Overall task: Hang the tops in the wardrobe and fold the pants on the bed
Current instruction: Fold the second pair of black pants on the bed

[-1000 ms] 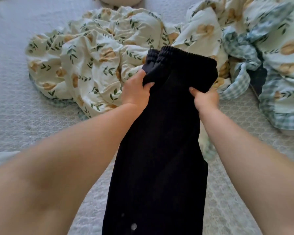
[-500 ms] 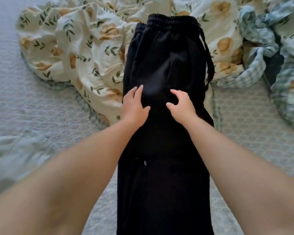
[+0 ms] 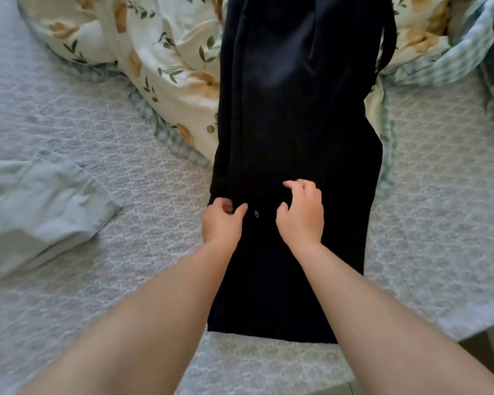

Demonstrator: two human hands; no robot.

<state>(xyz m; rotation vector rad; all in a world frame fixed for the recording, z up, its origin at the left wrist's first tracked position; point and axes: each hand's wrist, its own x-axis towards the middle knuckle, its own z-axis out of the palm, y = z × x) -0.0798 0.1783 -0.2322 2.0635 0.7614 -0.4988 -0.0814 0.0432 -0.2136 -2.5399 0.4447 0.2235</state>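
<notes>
- Quilted grey bed (image 3: 69, 124) underneath, floral duvet (image 3: 169, 52) bunched up at the far end, pale green garment (image 3: 40, 209) folded off to the left.
- Black pants (image 3: 297, 109) not held up by the waistband like a second ago. Laid out long and flat now, waist end up on the duvet, hems down near the close edge of the bed.
- Both hands pulled back from the upper legs to roughly the middle of the pants, one either side of a small metal bit (image 3: 256, 213).
- Left hand (image 3: 221, 223): fingers curled in at the left edge of the pants, maybe nipping the cloth, can't tell for sure.
- Right hand (image 3: 301, 215): fingers bent and spread off the thumb, clawed over the fabric, not clamped on anything.
- Looks like done with the spreading-out, so probably on to folding across the middle next.
- Tops and wardrobe nowhere in view.
</notes>
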